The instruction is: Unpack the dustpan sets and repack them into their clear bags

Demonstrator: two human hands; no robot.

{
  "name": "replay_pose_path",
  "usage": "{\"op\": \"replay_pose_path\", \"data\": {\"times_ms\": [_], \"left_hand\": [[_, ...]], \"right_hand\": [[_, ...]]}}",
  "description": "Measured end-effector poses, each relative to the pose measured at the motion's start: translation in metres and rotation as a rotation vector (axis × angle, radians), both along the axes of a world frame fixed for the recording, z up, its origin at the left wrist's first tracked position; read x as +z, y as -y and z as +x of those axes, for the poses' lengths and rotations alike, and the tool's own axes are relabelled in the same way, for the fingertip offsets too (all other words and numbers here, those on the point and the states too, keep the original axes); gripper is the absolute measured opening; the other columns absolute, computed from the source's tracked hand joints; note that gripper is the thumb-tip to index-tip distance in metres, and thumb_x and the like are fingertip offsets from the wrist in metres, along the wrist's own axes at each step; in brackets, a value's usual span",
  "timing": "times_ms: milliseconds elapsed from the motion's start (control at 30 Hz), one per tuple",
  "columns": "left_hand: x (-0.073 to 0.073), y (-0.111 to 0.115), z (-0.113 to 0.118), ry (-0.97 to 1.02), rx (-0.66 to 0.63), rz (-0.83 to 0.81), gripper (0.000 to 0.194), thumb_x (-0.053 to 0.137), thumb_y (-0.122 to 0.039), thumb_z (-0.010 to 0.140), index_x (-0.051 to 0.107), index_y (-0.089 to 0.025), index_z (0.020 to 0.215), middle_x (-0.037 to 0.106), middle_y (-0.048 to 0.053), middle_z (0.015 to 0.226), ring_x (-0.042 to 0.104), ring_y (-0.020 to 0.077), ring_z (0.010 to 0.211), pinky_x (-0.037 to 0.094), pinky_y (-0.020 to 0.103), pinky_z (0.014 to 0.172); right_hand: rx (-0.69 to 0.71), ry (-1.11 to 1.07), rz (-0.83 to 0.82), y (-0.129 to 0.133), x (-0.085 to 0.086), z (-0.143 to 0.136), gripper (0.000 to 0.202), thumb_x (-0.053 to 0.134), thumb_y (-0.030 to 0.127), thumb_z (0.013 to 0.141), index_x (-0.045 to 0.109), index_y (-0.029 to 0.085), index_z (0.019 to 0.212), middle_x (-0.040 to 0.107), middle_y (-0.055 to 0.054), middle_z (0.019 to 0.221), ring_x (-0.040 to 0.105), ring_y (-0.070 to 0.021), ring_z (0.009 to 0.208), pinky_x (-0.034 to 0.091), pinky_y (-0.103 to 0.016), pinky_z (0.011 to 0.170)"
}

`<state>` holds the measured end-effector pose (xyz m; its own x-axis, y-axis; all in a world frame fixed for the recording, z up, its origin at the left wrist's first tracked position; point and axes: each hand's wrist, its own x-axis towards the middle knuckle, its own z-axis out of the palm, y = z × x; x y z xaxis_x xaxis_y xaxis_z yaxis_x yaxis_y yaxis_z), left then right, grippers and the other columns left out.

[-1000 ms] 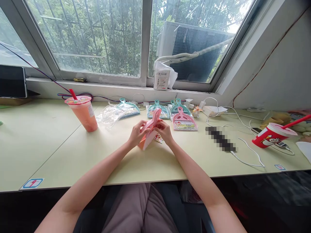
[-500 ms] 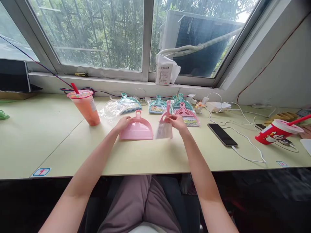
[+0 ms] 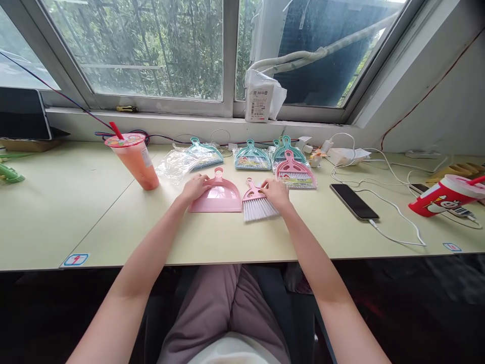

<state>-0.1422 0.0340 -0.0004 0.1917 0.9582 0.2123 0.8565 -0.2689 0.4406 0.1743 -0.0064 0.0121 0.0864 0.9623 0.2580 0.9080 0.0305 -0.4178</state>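
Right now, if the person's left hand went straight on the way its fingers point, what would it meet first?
The pink dustpan: the left hand's fingers already seem to touch its upper left edge. Beyond that edge, its handle looks roughly in line, though depth is hard to judge.

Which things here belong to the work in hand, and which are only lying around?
In the work:
dustpan, at the left hand
brush, at the right hand
perhaps the wrapped sets

Lying around:
orange drink
red cup
phone
white pack
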Motion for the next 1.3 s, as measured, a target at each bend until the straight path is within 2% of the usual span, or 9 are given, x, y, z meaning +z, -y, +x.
{"op": "replay_pose_path", "data": {"times_ms": [200, 400, 567, 667, 767, 867, 967, 1133, 1300], "left_hand": [[0.006, -0.001, 0.003, 0.257, -0.054, -0.057, 0.021, 0.055, -0.037, 0.079, 0.065, -0.020, 0.087, 0.067, 0.009, 0.093, 0.060, 0.0271, 0.090, 0.042, 0.033, 0.074], [0.014, -0.003, -0.006, 0.705, -0.030, -0.228, 0.047, 0.063, -0.034, 0.069, 0.063, -0.018, 0.112, 0.070, 0.009, 0.102, 0.063, 0.0228, 0.086, 0.044, 0.028, 0.066], [0.012, -0.009, -0.016, 0.634, -0.022, -0.091, 0.042, 0.064, -0.033, 0.065, 0.071, -0.016, 0.103, 0.071, 0.009, 0.101, 0.062, 0.0244, 0.091, 0.044, 0.028, 0.069], [0.015, -0.010, -0.016, 0.617, 0.014, 0.004, 0.036, 0.065, -0.036, 0.066, 0.072, -0.015, 0.096, 0.071, 0.008, 0.094, 0.061, 0.0242, 0.088, 0.045, 0.029, 0.070], [0.020, -0.006, -0.007, 0.727, -0.026, -0.040, 0.039, 0.069, -0.041, 0.066, 0.070, -0.015, 0.094, 0.070, 0.008, 0.093, 0.063, 0.0233, 0.086, 0.047, 0.031, 0.072], [0.025, 0.007, 0.012, 0.868, -0.193, -0.256, 0.050, 0.072, -0.049, 0.066, 0.067, -0.017, 0.103, 0.070, 0.008, 0.101, 0.065, 0.0226, 0.089, 0.050, 0.030, 0.074], [0.026, 0.027, 0.036, 0.833, -0.328, -0.420, 0.052, 0.064, -0.059, 0.077, 0.063, -0.018, 0.109, 0.069, 0.009, 0.108, 0.066, 0.0228, 0.095, 0.051, 0.031, 0.077], [0.024, 0.047, 0.061, 0.750, -0.313, -0.380, 0.053, 0.076, -0.049, 0.069, 0.065, -0.016, 0.109, 0.066, 0.012, 0.117, 0.063, 0.0262, 0.108, 0.051, 0.035, 0.086], [0.030, 0.050, 0.060, 0.831, -0.421, -0.437, 0.057, 0.073, -0.051, 0.072, 0.068, -0.015, 0.115, 0.070, 0.011, 0.108, 0.065, 0.0251, 0.096, 0.050, 0.034, 0.080]], "right_hand": [[0.064, 0.004, -0.013, -0.001, -0.002, 0.003, 0.003, 0.077, 0.024, 0.075, 0.076, 0.022, 0.076, 0.070, -0.010, 0.092, 0.062, -0.0245, 0.094, 0.045, -0.034, 0.077], [0.140, -0.306, 0.079, 0.002, 0.010, 0.000, 0.005, 0.072, 0.023, 0.079, 0.074, 0.021, 0.083, 0.074, -0.006, 0.089, 0.066, -0.0198, 0.081, 0.049, -0.037, 0.081], [0.363, -0.862, -0.022, 0.005, 0.022, 0.007, 0.039, 0.083, 0.048, 0.061, 0.073, 0.017, 0.083, 0.073, -0.007, 0.081, 0.066, -0.0167, 0.067, 0.056, -0.035, 0.069], [0.412, -0.976, -0.064, 0.010, 0.027, 0.005, 0.046, 0.085, 0.052, 0.055, 0.074, 0.017, 0.083, 0.072, -0.005, 0.076, 0.064, -0.0150, 0.064, 0.056, -0.033, 0.066], [0.414, -0.997, -0.044, 0.014, 0.029, -0.004, 0.044, 0.084, 0.053, 0.056, 0.074, 0.020, 0.084, 0.073, -0.005, 0.077, 0.063, -0.0142, 0.065, 0.055, -0.031, 0.066], [0.404, -1.000, 0.035, 0.018, 0.024, -0.020, 0.045, 0.081, 0.057, 0.059, 0.073, 0.019, 0.082, 0.072, -0.005, 0.076, 0.065, -0.0161, 0.065, 0.056, -0.033, 0.066], [0.394, -0.870, 0.139, 0.024, 0.016, -0.036, 0.041, 0.076, 0.057, 0.068, 0.072, 0.018, 0.080, 0.073, -0.006, 0.076, 0.068, -0.0198, 0.067, 0.055, -0.035, 0.068], [0.328, -0.481, 0.233, 0.028, 0.009, -0.046, 0.029, 0.065, 0.048, 0.084, 0.072, 0.021, 0.078, 0.074, -0.007, 0.083, 0.067, -0.0227, 0.079, 0.051, -0.038, 0.080], [0.324, -0.350, 0.280, 0.020, 0.010, -0.036, 0.027, 0.072, 0.045, 0.080, 0.072, 0.022, 0.094, 0.069, -0.010, 0.111, 0.058, -0.0296, 0.111, 0.045, -0.045, 0.096]]}}
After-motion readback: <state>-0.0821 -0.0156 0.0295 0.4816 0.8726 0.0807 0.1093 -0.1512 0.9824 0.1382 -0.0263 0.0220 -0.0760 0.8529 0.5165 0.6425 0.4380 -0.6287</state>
